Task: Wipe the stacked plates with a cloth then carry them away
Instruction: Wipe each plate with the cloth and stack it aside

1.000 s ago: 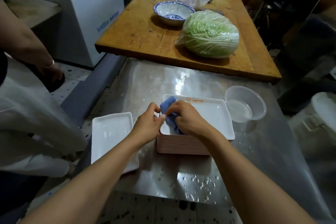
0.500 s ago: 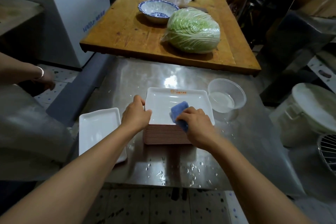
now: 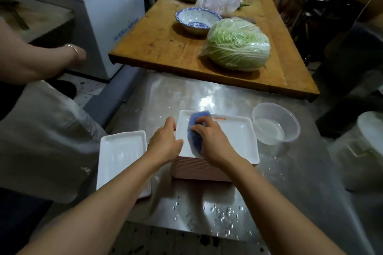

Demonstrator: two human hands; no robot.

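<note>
A tall stack of white rectangular plates (image 3: 236, 138) with pink undersides stands on the wet steel table (image 3: 290, 182). My right hand (image 3: 213, 143) presses a blue cloth (image 3: 194, 130) onto the left half of the top plate, fingers curled over the cloth. My left hand (image 3: 163, 143) grips the stack's left rim, thumb on the top plate's edge. One separate white plate (image 3: 122, 157) lies flat to the left of the stack.
A clear plastic bowl (image 3: 275, 124) with some water stands right of the stack. Behind, a wooden table (image 3: 165, 47) carries a wrapped cabbage (image 3: 238, 43) and a blue-patterned bowl (image 3: 196, 19). Another person's arm (image 3: 37, 62) and white apron are at left. A white bucket (image 3: 371, 136) stands at right.
My right hand has slid the blue cloth from the plate's near middle toward its far left corner. My left hand stays on the stack's left edge. The other person's arm has moved in.
</note>
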